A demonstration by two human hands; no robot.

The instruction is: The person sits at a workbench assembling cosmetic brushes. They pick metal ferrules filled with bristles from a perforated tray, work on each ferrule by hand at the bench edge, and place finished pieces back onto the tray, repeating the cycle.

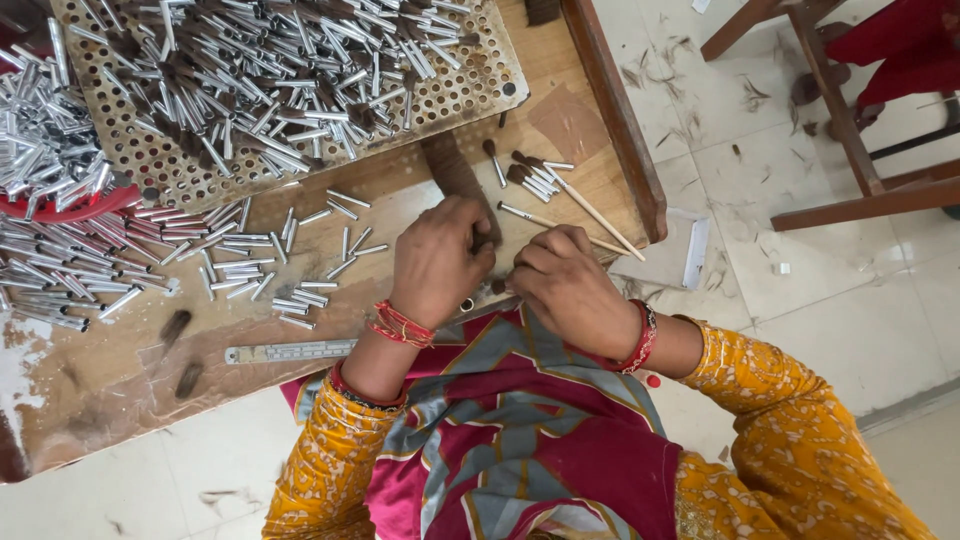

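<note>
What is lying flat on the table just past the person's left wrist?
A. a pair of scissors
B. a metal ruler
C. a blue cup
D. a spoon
B: a long thin metal ruler lies flat on the wooden table, close to the left hand with its red bangles, below the loose silver tubes.

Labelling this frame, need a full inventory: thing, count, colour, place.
metal tubes: many, silver, loose on the table's left
perforated board: one, tan, top, heaped with tubes, some tufted
red tray: one, far left, holding tubes
brushes: a few, dark tufts, right of the hands
ruler: one, metal, near edge
table: one, worn wood
floor: pale tiles, hair scraps
left hand: closed around a small dark tuft
right hand: fingers curled beside it, contents hidden
</note>
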